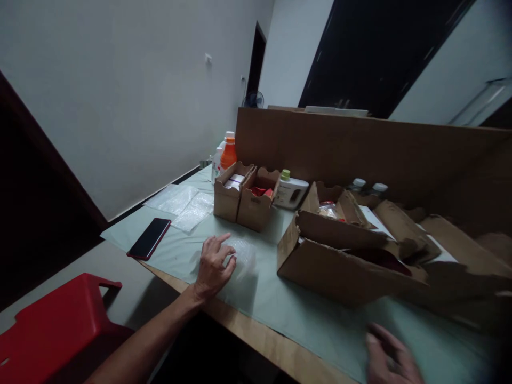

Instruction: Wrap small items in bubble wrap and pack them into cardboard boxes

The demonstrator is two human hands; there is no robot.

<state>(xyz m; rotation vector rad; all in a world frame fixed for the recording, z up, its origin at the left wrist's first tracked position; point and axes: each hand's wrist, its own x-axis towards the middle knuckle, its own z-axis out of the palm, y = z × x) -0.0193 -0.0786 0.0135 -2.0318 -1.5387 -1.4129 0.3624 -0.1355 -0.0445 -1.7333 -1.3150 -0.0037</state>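
My left hand (216, 264) is over the near part of the table, palm down, its fingers spread and slightly bent. Beside and partly beneath its fingertips lies a crumpled piece of clear bubble wrap (246, 256); whether the fingers touch it, I cannot tell. At the lower right edge, my right hand (392, 357) is a little blurred, with thumb and fingers loosely curved and apart and nothing visible in them. Just beyond it stands a long open cardboard box (328, 266) with a dark red item inside.
A phone (150, 238) and flat bubble wrap sheets (194, 210) lie on the left. Small cardboard boxes (256, 210), a white jug (292, 192) and an orange bottle (228, 154) stand farther back, before a tall cardboard panel (304, 136). A red stool (60, 325) is at lower left.
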